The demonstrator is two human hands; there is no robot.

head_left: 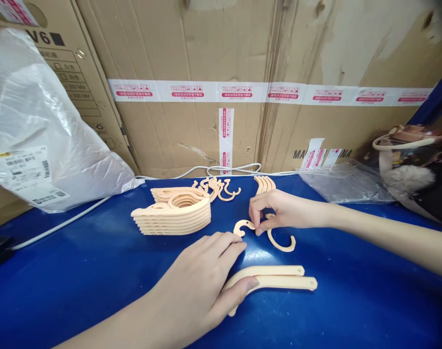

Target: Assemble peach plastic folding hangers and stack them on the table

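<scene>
My right hand (279, 208) pinches a small cream plastic hanger hook (244, 223) at its right end, low over the blue table. My left hand (210, 276) lies with its fingers stretched out, the fingertips by the hook's left end. Its thumb rests across two curved hanger arms (279, 281) lying side by side, part of them hidden under the hand. Just below my right hand lies another curved hook (282, 247). A stack of cream folding-hanger pieces (173, 218) stands to the left, with several loose hooks (221, 189) behind it.
More curved hanger arms (265, 183) lie behind my right hand. A white cable (192, 170) runs along the back by a large cardboard box (192, 131). A white plastic bag (50, 131) stands at left; a clear bag (337, 184) and a dark bag (420, 174) sit at right.
</scene>
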